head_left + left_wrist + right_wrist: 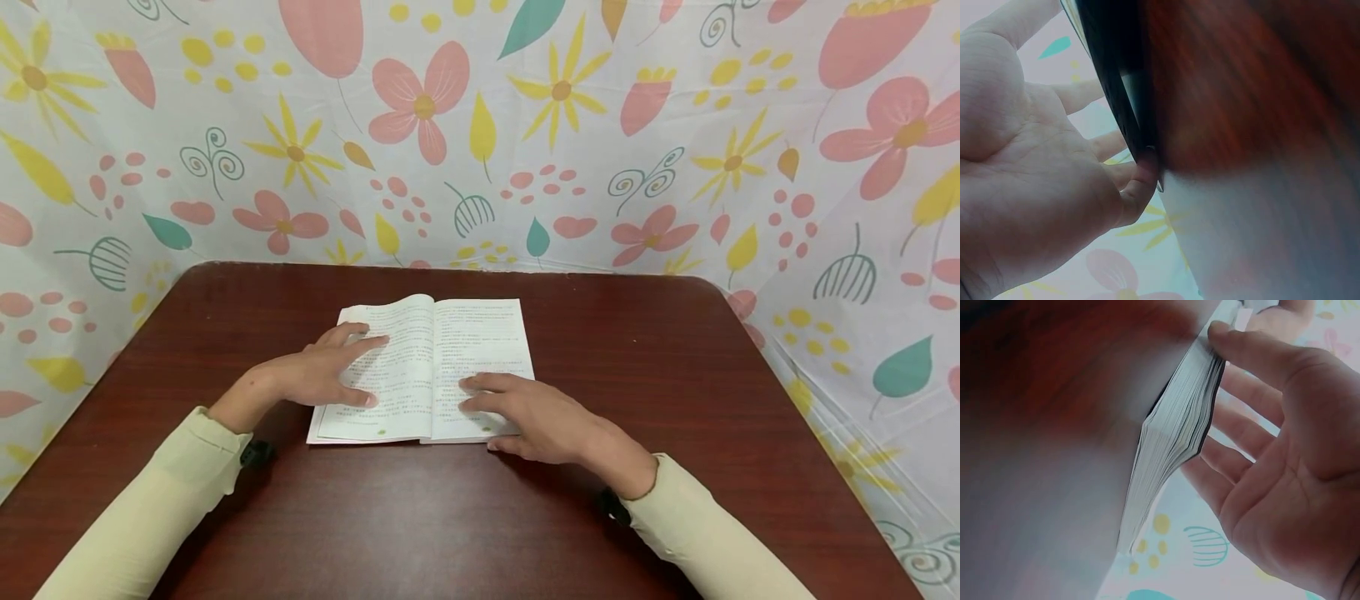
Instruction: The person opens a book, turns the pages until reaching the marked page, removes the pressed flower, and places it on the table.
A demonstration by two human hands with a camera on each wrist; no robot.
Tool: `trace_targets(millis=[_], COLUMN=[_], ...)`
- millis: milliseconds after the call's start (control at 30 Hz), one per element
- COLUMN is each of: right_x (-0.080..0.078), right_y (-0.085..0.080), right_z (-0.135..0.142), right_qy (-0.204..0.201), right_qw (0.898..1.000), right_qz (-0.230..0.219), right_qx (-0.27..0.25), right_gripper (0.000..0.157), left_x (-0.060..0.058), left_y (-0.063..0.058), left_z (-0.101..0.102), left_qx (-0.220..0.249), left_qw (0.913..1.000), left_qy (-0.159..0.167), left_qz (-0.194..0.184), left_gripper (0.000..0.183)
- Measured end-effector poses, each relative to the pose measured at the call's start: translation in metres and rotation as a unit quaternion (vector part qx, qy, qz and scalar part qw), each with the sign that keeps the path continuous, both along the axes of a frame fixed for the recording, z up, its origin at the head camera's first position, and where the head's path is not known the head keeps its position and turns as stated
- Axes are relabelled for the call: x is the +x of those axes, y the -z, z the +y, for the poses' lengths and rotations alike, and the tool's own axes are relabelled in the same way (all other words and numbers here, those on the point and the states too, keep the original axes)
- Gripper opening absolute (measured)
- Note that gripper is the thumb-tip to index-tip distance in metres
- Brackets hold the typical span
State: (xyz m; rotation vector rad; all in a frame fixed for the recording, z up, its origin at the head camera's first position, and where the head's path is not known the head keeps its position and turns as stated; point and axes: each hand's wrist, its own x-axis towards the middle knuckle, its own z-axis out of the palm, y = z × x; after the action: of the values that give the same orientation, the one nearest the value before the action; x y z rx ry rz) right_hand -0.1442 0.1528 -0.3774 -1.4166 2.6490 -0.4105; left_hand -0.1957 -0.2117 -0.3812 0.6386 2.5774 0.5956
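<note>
Lying over the left half of a thick white-papered book printed with dark lines of text (406,367), the person's bare left hand (318,373) has a wide grip, fingers spread apart. The bare right hand (543,419), its grip also loosely wide, covers the lower outer corner, thumb by the page edges. The book lies spread on a dark reddish-brown wooden table (450,517), before a white flower-patterned sheet (480,71).

I'm watching a thick, white-paged printed paper book (424,372) lying open, face up, on a reddish-brown wood-grained table (435,521).
</note>
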Motion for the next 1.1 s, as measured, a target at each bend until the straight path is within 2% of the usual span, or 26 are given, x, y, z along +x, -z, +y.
trace_targets(millis=[67,333,567,667,900,1100], right_x=[-0.001,-0.003,-0.006,-0.009,-0.016,-0.022], right_y=[-0.001,-0.005,-0.008,-0.01,-0.011,-0.008], right_z=[0.001,0.005,0.008,0.01,0.017,0.022], right_qy=[0.006,0.036,0.029,0.021,0.004,-0.006], right_qw=[1.0,0.999,0.999,0.999,0.997,0.991], right_qz=[0.004,-0.03,-0.039,-0.046,-0.07,-0.099], right_qx=[0.002,0.002,0.003,-0.001,-0.044,-0.087], right_gripper=[0.052,0.048,0.043,0.036,0.015,0.017], left_x=[0.0,-0.001,0.0,0.0,0.001,0.001], left_y=[0.0,0.0,0.0,0.001,0.0,0.0], left_z=[0.0,0.0,0.0,0.0,0.0,0.0], left_qx=[-0.001,-0.007,-0.006,-0.005,-0.006,-0.008], left_qw=[1.0,1.0,1.0,0.9999,0.9999,0.9999], left_qy=[0.0,0.001,0.003,0.004,0.005,0.006], left_qz=[0.0,0.0,0.005,0.007,0.008,0.006], left_gripper=[0.099,0.099,0.098,0.098,0.098,0.098])
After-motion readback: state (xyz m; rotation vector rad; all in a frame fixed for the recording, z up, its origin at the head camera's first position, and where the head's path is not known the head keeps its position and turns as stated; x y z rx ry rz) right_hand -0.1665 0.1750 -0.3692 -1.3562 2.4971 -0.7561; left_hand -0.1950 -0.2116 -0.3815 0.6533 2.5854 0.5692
